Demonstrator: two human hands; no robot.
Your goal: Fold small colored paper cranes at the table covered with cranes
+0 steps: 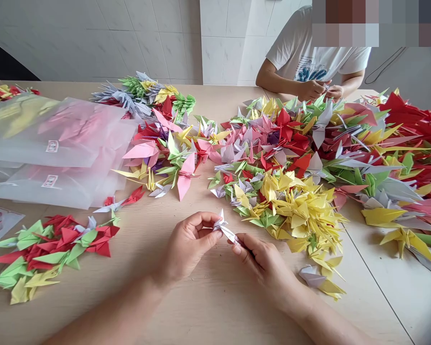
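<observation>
- Nearest the camera, the left hand (pixel 187 244) and right hand (pixel 262 261) meet over the bare tabletop (pixel 201 306), both pinched on one small pale lilac paper crane (pixel 225 229); it is held just above the wood, between the two thumbs and forefingers.
- The left hand grips the crane's upper end, fingers curled; the right hand holds its lower tip, knuckles turned down, forearm running back to the right.
- The crane looks nearly folded, so this piece seems close to done.
- Just beyond lies a yellow heap (pixel 301 215) of finished cranes; a red and green pile (pixel 46 254) sits to the left.
- Farther off, a wide mixed spread (pixel 273 139) and frosted bags (pixel 57 148).
- At the far edge another person's hands (pixel 321 89) fold paper.
</observation>
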